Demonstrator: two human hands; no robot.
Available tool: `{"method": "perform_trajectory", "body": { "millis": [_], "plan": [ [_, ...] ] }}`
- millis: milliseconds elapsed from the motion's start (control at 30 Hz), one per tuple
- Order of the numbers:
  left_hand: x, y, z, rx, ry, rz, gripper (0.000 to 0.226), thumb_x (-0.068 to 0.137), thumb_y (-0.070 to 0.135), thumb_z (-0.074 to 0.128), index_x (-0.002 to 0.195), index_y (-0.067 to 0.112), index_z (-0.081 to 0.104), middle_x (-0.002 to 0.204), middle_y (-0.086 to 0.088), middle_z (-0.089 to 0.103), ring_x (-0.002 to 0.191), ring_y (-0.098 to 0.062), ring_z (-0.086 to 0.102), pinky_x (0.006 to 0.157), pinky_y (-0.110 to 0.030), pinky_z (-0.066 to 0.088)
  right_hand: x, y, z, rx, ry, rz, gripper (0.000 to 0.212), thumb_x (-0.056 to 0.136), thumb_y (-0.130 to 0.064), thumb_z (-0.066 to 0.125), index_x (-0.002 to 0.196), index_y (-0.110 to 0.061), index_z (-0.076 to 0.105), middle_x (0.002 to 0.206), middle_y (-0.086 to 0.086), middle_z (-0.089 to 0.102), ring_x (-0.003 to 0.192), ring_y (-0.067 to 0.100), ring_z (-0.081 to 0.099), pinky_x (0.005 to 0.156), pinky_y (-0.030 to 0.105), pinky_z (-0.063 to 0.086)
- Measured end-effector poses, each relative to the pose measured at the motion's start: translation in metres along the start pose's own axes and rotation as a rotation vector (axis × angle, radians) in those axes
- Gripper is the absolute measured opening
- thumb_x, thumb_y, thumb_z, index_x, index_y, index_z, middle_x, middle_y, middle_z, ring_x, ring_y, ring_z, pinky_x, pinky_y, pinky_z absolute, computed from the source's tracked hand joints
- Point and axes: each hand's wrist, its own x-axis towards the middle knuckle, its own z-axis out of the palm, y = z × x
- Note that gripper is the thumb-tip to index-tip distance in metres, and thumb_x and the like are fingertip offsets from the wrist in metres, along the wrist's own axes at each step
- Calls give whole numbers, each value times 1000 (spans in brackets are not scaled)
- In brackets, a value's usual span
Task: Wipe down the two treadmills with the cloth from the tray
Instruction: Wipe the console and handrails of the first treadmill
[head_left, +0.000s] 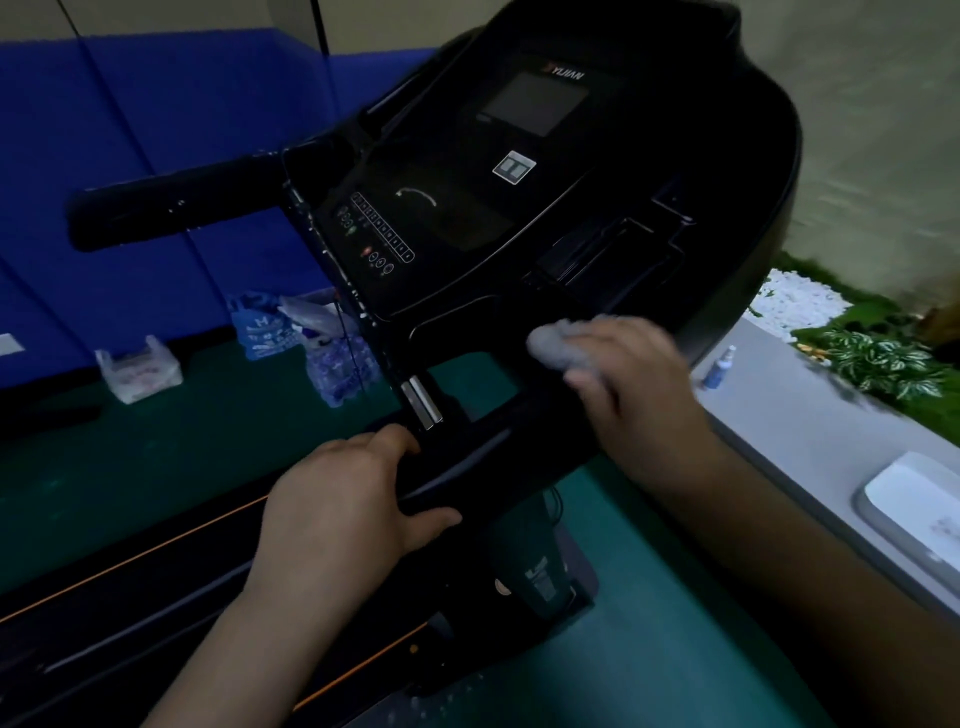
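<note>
Black treadmill with orange-edged belt; grey cloth; green floor; blue wall padding; blue-printed white bags; white tray on grey ledge; blue bottle; green-and-white variegated leaves.

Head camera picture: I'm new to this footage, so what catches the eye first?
A big black treadmill console fills the middle. At its lower edge the right hand presses a grey cloth to it, while the left hand grips the handlebar below. Blue wall pads stand behind on the left.
</note>
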Motion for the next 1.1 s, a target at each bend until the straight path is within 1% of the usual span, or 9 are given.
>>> {"method": "perform_trajectory", "body": {
  "millis": [200, 300, 433, 567, 633, 733, 867, 1000, 1100],
  "plan": [
    [2, 3, -7, 0, -72, -49, 66, 61, 79, 60, 113, 40, 52, 100, 13, 64, 93, -10, 60, 61, -24, 34, 1, 7, 2, 36, -7, -98, 41, 96, -39, 44, 110, -11, 70, 117, 4, 68, 111, 27, 58, 101, 34, 38],
    [0, 4, -7, -7, -76, -69, 67, 58, 79, 62, 112, 39, 54, 97, 13, 65, 90, -10, 60, 57, -24, 32, 18, 46, -15, -80, 69, -13, 36, 91, -36, 51, 112, -14, 70, 117, 2, 68, 110, 29, 58, 102, 29, 33],
    [0, 7, -10, 8, -105, -95, 68, 59, 80, 61, 114, 41, 51, 100, 14, 64, 93, -8, 59, 59, -23, 32, 32, 71, -28, -133, 156, 138, 39, 89, -35, 52, 115, -11, 69, 118, 5, 67, 111, 32, 56, 102, 37, 37],
    [1, 8, -12, 28, -139, -104, 69, 60, 80, 60, 117, 42, 49, 106, 15, 63, 98, -7, 58, 62, -22, 34, 10, 29, -6, -43, 31, -57, 38, 94, -34, 50, 124, -17, 65, 124, -1, 64, 116, 23, 55, 105, 34, 36],
    [0, 8, -12, 21, -145, -115, 70, 59, 81, 60, 117, 41, 50, 106, 15, 63, 98, -7, 58, 62, -22, 34, -2, 23, -1, 27, -10, -126, 37, 95, -36, 49, 123, -16, 64, 125, -1, 63, 118, 22, 54, 102, 41, 40],
    [-1, 9, -13, 22, -148, -131, 71, 58, 81, 60, 116, 42, 51, 105, 16, 64, 97, -6, 59, 60, -22, 34, 9, 51, -12, -38, -5, -58, 42, 95, -44, 44, 122, -19, 64, 126, -3, 63, 119, 25, 54, 97, 49, 42],
    [-1, 9, -14, 40, -149, -133, 70, 59, 82, 58, 116, 42, 49, 101, 15, 65, 93, -7, 60, 63, -22, 41, 18, 74, -24, -117, 113, 43, 40, 93, -39, 50, 119, -14, 67, 122, 2, 65, 114, 30, 55, 96, 48, 43],
    [-1, 7, -15, 95, -129, -94, 68, 61, 82, 56, 114, 40, 48, 98, 13, 64, 89, -8, 61, 67, -26, 47, -2, 28, -4, -32, 13, -12, 42, 92, -39, 48, 122, -14, 65, 124, 2, 64, 116, 27, 56, 102, 43, 39],
    [-4, 5, -14, 89, -126, -83, 68, 64, 79, 58, 119, 41, 46, 105, 13, 63, 95, -10, 61, 73, -27, 48, -22, -27, 25, 139, -11, -95, 39, 88, -31, 58, 121, -11, 65, 123, 3, 63, 115, 25, 56, 99, 42, 43]
  ]
}}
